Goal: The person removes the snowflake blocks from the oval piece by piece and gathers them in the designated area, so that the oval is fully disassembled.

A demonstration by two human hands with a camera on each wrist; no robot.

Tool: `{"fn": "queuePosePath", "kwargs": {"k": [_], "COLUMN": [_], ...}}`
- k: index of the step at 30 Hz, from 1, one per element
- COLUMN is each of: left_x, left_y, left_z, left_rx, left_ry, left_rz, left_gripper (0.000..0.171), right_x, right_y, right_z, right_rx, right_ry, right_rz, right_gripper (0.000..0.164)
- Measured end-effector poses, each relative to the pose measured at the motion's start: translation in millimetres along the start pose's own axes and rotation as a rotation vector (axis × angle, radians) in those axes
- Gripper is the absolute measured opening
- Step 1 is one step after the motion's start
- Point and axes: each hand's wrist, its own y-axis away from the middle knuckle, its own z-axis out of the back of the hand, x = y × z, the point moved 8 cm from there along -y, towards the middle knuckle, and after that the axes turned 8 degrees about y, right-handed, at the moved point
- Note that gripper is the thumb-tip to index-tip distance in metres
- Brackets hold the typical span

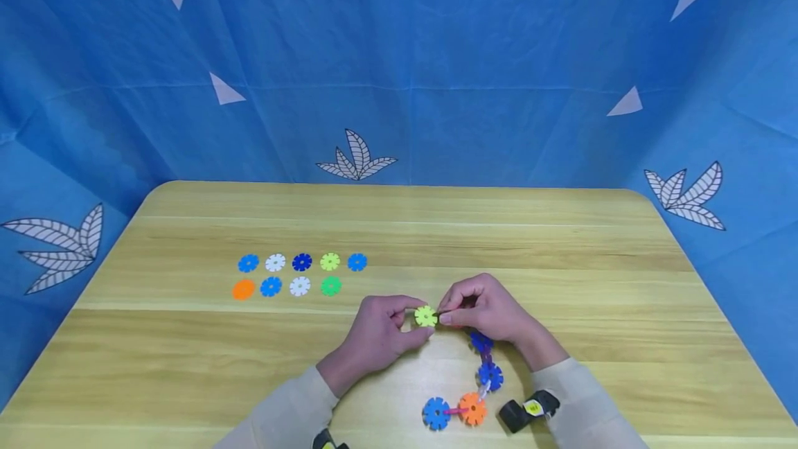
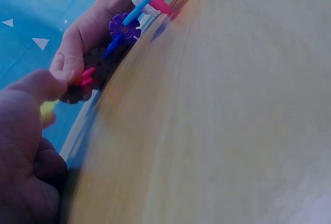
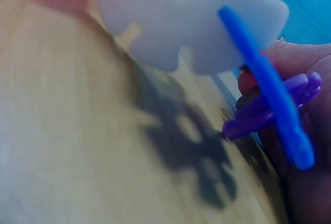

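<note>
Between thumb and forefinger my left hand [image 1: 382,335] pinches a yellow-green notched disc [image 1: 426,316]. Close on its right, my right hand [image 1: 489,310] grips the end of a chain of interlocked snowflake discs. That chain curves down toward me through a dark blue disc [image 1: 490,376] and an orange disc [image 1: 472,409] to a lighter blue disc [image 1: 436,414]. A black disc [image 2: 101,62] near the right fingers shows in the left wrist view. A white disc [image 3: 155,32] and a purple disc [image 3: 243,122] appear in the right wrist view. Fingers partly hide where the yellow-green disc meets the chain.
Two rows of loose discs lie left of my hands, among them an orange disc [image 1: 244,289], a green disc [image 1: 331,286] and a white disc [image 1: 276,262]. The wooden table [image 1: 561,241] ends at a blue patterned cloth [image 1: 499,54].
</note>
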Motion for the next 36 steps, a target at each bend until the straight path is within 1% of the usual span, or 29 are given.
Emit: {"fn": "queuePosePath", "kwargs": {"k": [6,11,14,18,22,27,32,36], "left_x": [-2.2,-3.3,-0.9,1.3,0.5,4.3,11.5,15.3], "left_y": [1.0,4.7,8.6,14.7,15.6,14.9,14.3,13.2], "left_z": [0.0,1.4,10.3,27.8,35.8,43.0,53.3,61.4], "left_rx": [-0.006,-0.013,-0.069,-0.164,-0.176,-0.204,-0.239,-0.252], "left_ry": [0.019,0.009,0.047,0.088,0.048,-0.010,-0.039,-0.107], "left_rz": [-0.011,-0.040,-0.040,-0.035,-0.027,0.022,0.116,0.187], "left_gripper": [0.028,0.030,0.031,0.030,0.031,0.031,0.030,0.032], "right_x": [1,-1,-1,-1,-1,-3,-7,-8], "right_y": [1,1,4,8,6,3,4,4], "right_z": [0,-1,4,13,12,10,11,11], "right_rx": [-0.011,-0.001,-0.035,-0.095,-0.088,-0.080,-0.079,-0.079], "right_ry": [-0.001,0.001,0.017,0.041,0.061,0.082,0.098,0.108], "right_rz": [0.014,-0.001,-0.011,-0.016,-0.014,-0.030,-0.054,-0.078], "right_gripper": [0.018,0.015,0.017,0.018,0.011,0.008,0.010,0.010]}}
